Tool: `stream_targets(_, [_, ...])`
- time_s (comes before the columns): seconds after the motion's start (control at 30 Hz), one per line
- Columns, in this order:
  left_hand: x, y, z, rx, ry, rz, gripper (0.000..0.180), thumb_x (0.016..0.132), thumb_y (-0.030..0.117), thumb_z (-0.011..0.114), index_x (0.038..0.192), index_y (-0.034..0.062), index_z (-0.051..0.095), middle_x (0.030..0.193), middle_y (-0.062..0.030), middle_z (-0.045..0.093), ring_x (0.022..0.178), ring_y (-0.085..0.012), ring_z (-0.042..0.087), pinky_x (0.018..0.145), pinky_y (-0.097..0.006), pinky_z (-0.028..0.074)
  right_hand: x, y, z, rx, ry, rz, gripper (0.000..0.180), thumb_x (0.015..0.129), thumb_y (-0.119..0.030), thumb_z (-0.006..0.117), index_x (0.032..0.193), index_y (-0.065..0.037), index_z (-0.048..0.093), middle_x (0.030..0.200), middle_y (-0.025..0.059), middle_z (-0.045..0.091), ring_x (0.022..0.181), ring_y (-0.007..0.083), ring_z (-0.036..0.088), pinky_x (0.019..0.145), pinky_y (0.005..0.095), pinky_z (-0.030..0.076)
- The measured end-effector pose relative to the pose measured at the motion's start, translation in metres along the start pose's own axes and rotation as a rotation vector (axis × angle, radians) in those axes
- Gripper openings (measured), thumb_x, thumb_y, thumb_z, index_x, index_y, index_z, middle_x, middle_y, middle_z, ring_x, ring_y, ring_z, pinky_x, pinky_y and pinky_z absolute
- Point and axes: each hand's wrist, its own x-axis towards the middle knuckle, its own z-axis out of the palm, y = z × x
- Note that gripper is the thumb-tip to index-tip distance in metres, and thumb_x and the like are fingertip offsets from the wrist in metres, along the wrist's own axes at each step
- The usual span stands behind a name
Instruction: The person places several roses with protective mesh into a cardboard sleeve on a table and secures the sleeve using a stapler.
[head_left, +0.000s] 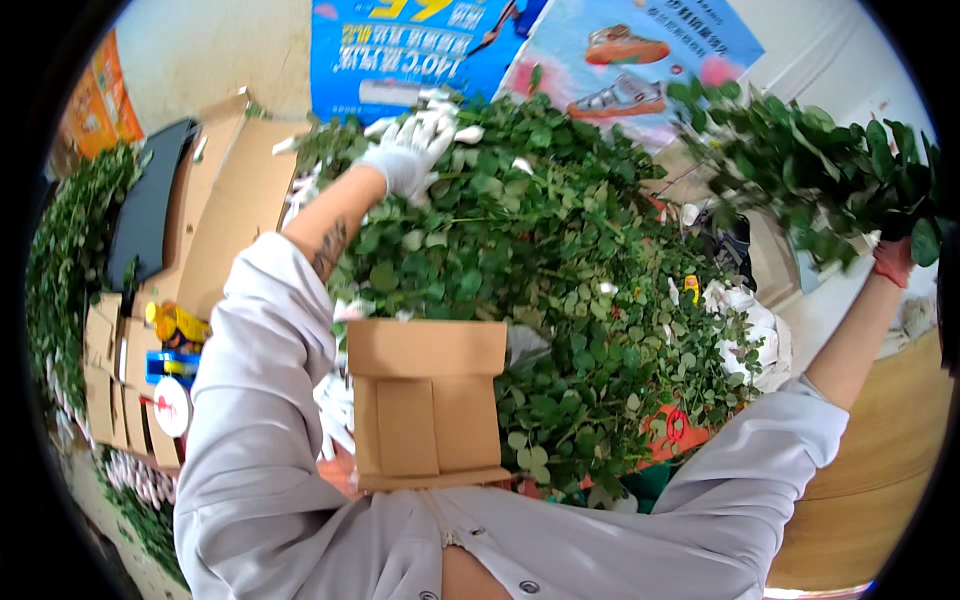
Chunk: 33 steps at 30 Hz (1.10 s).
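Observation:
My left hand [405,160], in a pale glove, reaches to the far left edge of a large heap of leafy green stems [520,210]. Its fingers are stretched out and apart over slim white-wrapped tips [465,134], which look like sleeved flower buds. Out at the far right, my right hand [893,260] is closed round a bunch of leafy stems [810,165], held up away from the heap. The hand looks reddish, perhaps gloved, and leaves cover part of its fingers. Just in front of my body stands an open cardboard box [408,425].
Flattened cardboard [235,215], a dark panel [150,205], a tape dispenser [168,366] and a yellow item [178,323] lie at left. More leafy stems [75,250] lie beyond. Printed posters [420,60] stand behind the heap. A white bag [755,335] and wooden surface [870,470] are at right.

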Motion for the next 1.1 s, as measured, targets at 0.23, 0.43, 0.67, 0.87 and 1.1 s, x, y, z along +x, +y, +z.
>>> stream_targets(0.23, [-0.076,-0.043,-0.048,-1.015,0.238,0.246,0.054,0.086,0.022,0.062,0.133,0.0018,0.043,0.115,-0.0168,0.058,0.104,-0.0205,0.055,0.088,-0.032,0.046,-0.082,-0.161,0.037,0.554,-0.839,0.243,0.045,0.088,-0.022,0.050,0.128,-0.002,0.044,0.123,0.0124,0.052,0.111,0.0209,0.050,0.093,0.0308,0.041])
stream_targets(0.43, [-0.208,-0.067,-0.067,-1.235,0.347,-0.195,0.065,0.085,0.025,0.065,0.139,0.0027,0.036,0.135,-0.0192,0.045,0.127,-0.0225,0.041,0.107,-0.034,0.032,-0.215,-0.251,0.081,0.634,-1.390,0.521,0.045,0.082,-0.018,0.051,0.124,0.000,0.046,0.116,0.0139,0.054,0.103,0.0216,0.054,0.087,0.0308,0.044])
stream_targets(0.67, [-0.304,0.043,-0.115,-0.823,0.355,0.047,0.031,0.075,0.006,0.065,0.106,0.0040,0.065,0.094,-0.0076,0.065,0.086,-0.0193,0.062,0.080,-0.031,0.048,-0.330,-0.304,0.123,-0.217,-1.332,-0.261,0.063,0.077,-0.025,0.050,0.130,0.008,0.040,0.131,0.0237,0.044,0.122,0.0377,0.041,0.104,0.0451,0.030])
stream_targets(0.87, [-0.324,0.132,-0.072,-0.655,0.030,0.102,0.043,0.067,0.020,0.073,0.107,0.0090,0.064,0.120,-0.0084,0.057,0.127,-0.0353,0.042,0.096,-0.047,0.042,-0.302,-0.268,0.069,0.343,-1.507,0.161,0.068,0.082,-0.039,0.050,0.136,0.000,0.038,0.141,0.0223,0.033,0.131,0.0360,0.032,0.112,0.0444,0.020])
stream_targets(1.1, [-0.324,0.131,-0.078,-0.665,0.016,0.049,0.050,0.065,0.019,0.073,0.113,0.0091,0.062,0.125,-0.0100,0.055,0.126,-0.0365,0.041,0.100,-0.047,0.036,-0.243,-0.290,0.061,0.386,-1.359,-0.162,0.047,0.085,-0.037,0.051,0.127,-0.016,0.051,0.129,0.0072,0.048,0.121,0.0220,0.042,0.106,0.0362,0.028])
